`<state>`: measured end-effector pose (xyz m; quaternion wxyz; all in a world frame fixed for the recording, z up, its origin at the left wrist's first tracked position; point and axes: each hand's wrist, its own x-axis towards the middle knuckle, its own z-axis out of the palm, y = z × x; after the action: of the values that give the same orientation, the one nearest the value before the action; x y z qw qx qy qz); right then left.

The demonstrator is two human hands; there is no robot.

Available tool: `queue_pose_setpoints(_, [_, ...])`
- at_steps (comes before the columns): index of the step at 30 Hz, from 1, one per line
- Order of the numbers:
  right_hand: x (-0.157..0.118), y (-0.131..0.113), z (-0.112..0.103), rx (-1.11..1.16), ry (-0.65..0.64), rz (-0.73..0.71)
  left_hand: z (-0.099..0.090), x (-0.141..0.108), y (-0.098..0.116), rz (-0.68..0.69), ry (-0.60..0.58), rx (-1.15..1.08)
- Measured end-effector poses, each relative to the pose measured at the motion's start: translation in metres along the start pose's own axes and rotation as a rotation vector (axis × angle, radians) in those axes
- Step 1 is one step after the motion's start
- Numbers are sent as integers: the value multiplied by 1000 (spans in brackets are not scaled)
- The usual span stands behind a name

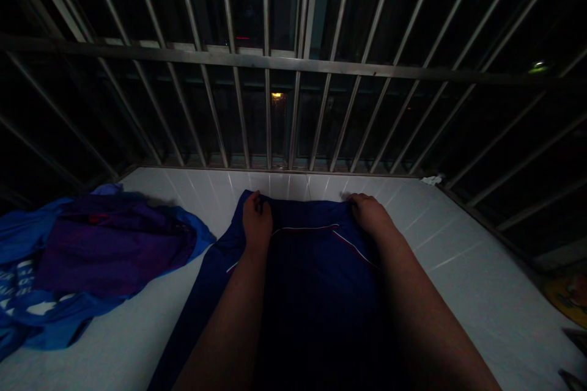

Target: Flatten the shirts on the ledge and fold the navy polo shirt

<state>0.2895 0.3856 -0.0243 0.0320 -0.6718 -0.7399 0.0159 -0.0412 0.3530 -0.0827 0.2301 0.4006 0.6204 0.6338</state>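
Observation:
A dark blue garment (316,269) with thin white and red piping lies spread on the white ledge in front of me. My left hand (257,218) is closed on its far edge near the left corner, thumb and fingers pinched together. At the right end of that same edge, my right hand (368,212) has its fingers curled over the cloth. Both forearms lie over the garment, and its near part fades into shadow, so whether it is a jacket or trousers I cannot tell.
The white ledge (458,293) ends at a metal bar grille (293,63) before dark windows. To the left lies a heap of purple and blue clothes (114,244). A crumpled white scrap (431,180) sits by the grille, and a yellow patterned item (568,299) shows at the right edge.

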Motion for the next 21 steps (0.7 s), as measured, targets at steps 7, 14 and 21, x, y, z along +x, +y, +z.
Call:
queue_pose_setpoints(7, [11, 35, 29, 24, 162, 67, -5, 11, -1, 535, -539, 763])
queue_pose_setpoints(14, [16, 44, 45, 100, 146, 59, -30, 81, -3, 547, -638, 1131])
queue_pose_setpoints(21, [16, 48, 41, 136, 146, 235, -49, 120, -1, 621, -662, 1257])
